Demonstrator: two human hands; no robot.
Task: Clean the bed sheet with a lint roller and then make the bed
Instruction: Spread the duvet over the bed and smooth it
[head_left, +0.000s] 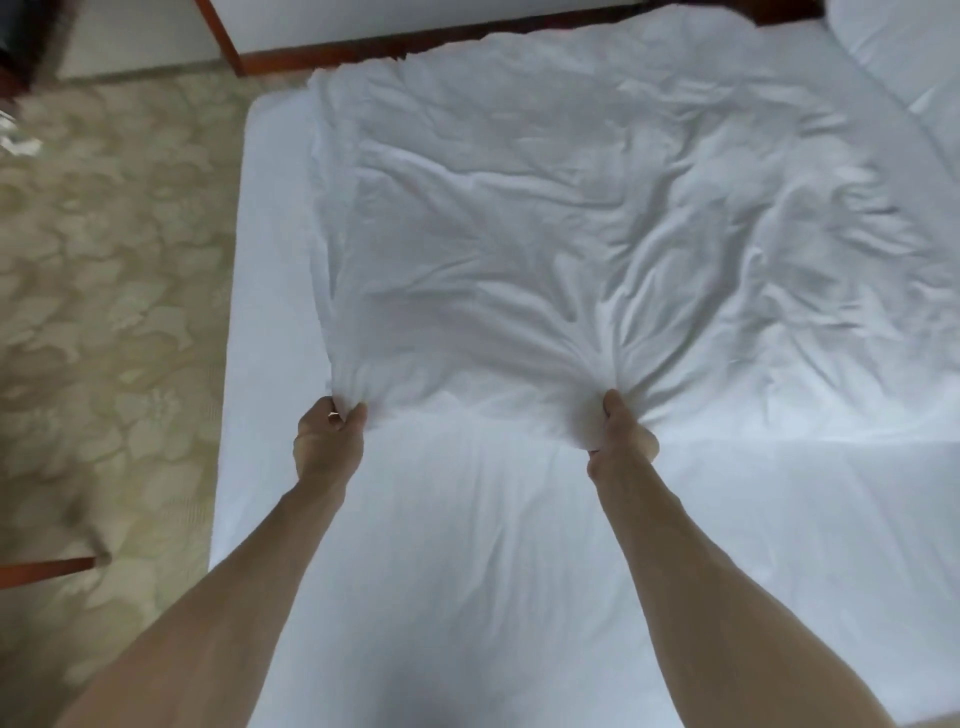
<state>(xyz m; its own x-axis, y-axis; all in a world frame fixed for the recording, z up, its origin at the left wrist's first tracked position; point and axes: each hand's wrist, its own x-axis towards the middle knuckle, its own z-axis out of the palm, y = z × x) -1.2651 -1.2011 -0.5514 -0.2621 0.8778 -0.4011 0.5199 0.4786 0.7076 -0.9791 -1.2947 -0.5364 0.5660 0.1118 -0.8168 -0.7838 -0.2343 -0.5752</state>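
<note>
Over the smooth fitted sheet, 2 forearms. Near hem of the rumpled top sheet bunched in left hand and right hand, fingers curled tight — spread ahead toward the bed's far edge.

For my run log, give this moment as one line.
phase: bed-making | left hand: grips top cover | right hand: grips top cover

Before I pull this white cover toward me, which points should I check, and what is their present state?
1. Grip of left hand on the cover, near left corner: ok.
2. Grip of right hand on its near edge: ok.
3. Cover smooth: not ok, wrinkled.
4. Cover reaches the left side: not ok, a strip of bed sheet shows.
5. Cover clear of the pillow: cannot tell.
</note>
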